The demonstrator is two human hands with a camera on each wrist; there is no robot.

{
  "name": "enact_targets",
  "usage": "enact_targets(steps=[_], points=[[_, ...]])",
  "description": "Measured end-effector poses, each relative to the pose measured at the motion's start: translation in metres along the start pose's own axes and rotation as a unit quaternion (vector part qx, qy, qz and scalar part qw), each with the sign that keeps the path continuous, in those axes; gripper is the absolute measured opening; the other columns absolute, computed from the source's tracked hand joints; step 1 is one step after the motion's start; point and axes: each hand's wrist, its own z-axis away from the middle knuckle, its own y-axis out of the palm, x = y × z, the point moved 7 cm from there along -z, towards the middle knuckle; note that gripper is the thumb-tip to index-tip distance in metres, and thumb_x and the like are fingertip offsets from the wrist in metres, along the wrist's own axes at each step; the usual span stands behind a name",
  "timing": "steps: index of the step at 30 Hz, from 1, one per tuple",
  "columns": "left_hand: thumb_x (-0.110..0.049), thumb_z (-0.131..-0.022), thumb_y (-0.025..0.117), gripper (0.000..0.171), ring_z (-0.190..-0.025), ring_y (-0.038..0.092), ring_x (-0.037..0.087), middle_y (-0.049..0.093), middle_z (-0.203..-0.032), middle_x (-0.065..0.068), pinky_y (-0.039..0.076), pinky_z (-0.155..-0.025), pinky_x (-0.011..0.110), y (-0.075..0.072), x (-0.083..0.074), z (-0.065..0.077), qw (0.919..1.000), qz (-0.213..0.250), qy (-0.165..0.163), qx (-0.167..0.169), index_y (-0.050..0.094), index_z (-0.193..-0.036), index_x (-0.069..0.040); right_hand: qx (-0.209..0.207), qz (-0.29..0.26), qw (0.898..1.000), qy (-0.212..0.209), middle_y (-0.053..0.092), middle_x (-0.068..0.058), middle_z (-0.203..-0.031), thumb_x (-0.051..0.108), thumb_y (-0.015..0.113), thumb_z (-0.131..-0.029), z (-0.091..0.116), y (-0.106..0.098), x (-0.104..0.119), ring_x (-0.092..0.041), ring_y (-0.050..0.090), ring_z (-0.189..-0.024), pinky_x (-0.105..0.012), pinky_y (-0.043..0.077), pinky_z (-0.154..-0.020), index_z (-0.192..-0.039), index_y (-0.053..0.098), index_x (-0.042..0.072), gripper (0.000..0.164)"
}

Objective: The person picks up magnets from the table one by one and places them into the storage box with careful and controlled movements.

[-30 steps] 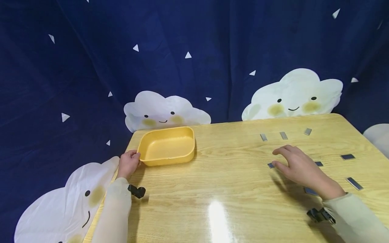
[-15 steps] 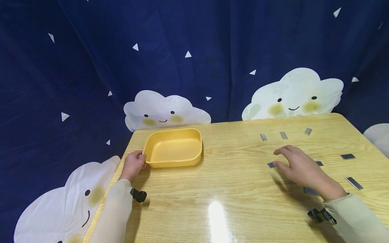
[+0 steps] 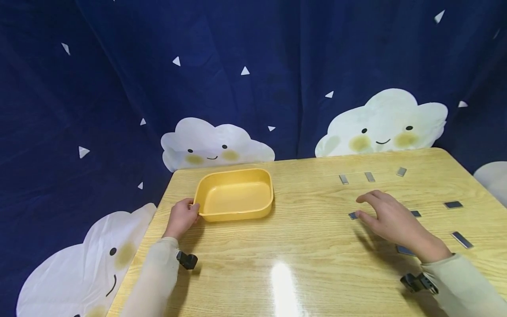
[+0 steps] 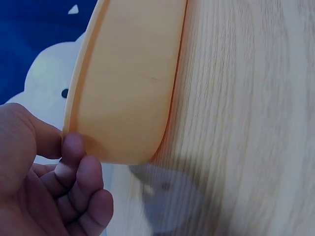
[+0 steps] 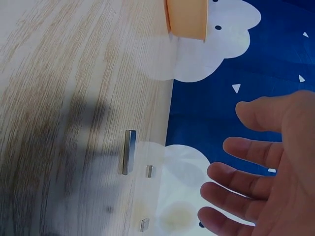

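A yellow rectangular plastic tray (image 3: 234,216) with rounded corners is on the left part of the table, and nothing lies in it. Its near left corner is pinched by my left hand (image 3: 181,219); the left wrist view shows thumb and fingers on the rim of the tray (image 4: 123,98). Over the right side of the table hovers my right hand (image 3: 390,220), fingers spread and slightly bent around nothing. A small dark flat rectangular piece (image 3: 352,216) lies just below its thumb, and another dark piece (image 3: 415,213) is partly hidden behind the hand.
More flat pieces lie around the right hand: a dark one (image 3: 453,204), a longer one (image 3: 462,240) and one under the forearm (image 3: 405,250). Silvery pieces (image 3: 369,176) sit farther back. Behind the wooden table (image 3: 309,264) hangs a blue curtain (image 3: 277,35) with clouds.
My left hand has moved the yellow tray to the right and slightly nearer along the table. The right hand has stayed almost still, and the flat pieces have not moved.
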Motion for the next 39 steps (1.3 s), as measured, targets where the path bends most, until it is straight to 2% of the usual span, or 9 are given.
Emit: enact_targets(steps=[7,16,23,29,39], points=[[-0.02,-0.1,0.048,0.037,-0.063,0.058,0.013,0.069,-0.082,0.015,0.047,-0.057,0.022,0.008,-0.007,0.004,0.9999,0.011,0.002,-0.003,0.058,-0.128,0.003,-0.004,0.0,1.0,0.0,0.065,-0.023,-0.116,0.021,0.073,-0.09,0.002,0.0,-0.002,-0.043,0.063,-0.104,-0.058,0.052,-0.085,-0.115,0.065,0.001,0.033],[-0.019,-0.1,0.05,0.037,-0.07,0.067,0.018,0.071,-0.09,0.014,0.051,-0.06,0.022,0.016,-0.016,0.01,0.9996,0.026,0.001,0.005,0.056,-0.129,0.003,-0.006,-0.001,1.0,-0.009,0.065,-0.021,-0.115,0.02,0.073,-0.09,0.0,0.0,0.001,-0.042,0.063,-0.104,-0.057,0.052,-0.085,-0.115,0.065,0.001,0.033],[-0.017,-0.098,0.051,0.034,-0.061,0.065,0.011,0.071,-0.077,0.01,0.058,-0.06,0.026,0.026,-0.018,0.016,0.9988,0.046,-0.002,0.02,0.058,-0.124,0.004,0.001,0.0,1.0,-0.008,0.065,-0.021,-0.117,0.021,0.072,-0.09,-0.003,0.001,0.003,-0.041,0.063,-0.106,-0.057,0.051,-0.087,-0.116,0.065,0.002,0.033],[-0.019,-0.097,0.053,0.031,-0.062,0.067,0.012,0.071,-0.077,0.01,0.059,-0.063,0.028,0.033,-0.026,0.02,0.9992,0.028,0.0,0.03,0.058,-0.118,0.003,0.002,-0.001,1.0,-0.002,0.065,-0.021,-0.118,0.022,0.072,-0.091,-0.002,0.0,-0.001,-0.043,0.062,-0.107,-0.058,0.051,-0.087,-0.117,0.064,0.002,0.034],[-0.022,-0.095,0.056,0.028,-0.065,0.068,0.013,0.072,-0.08,0.009,0.052,-0.059,0.023,0.045,-0.044,0.025,0.9986,-0.024,0.015,0.045,0.059,-0.11,0.002,-0.009,0.009,1.0,-0.005,0.065,-0.02,-0.116,0.022,0.072,-0.09,-0.003,-0.004,-0.002,-0.041,0.063,-0.104,-0.057,0.052,-0.083,-0.115,0.065,0.002,0.033]])
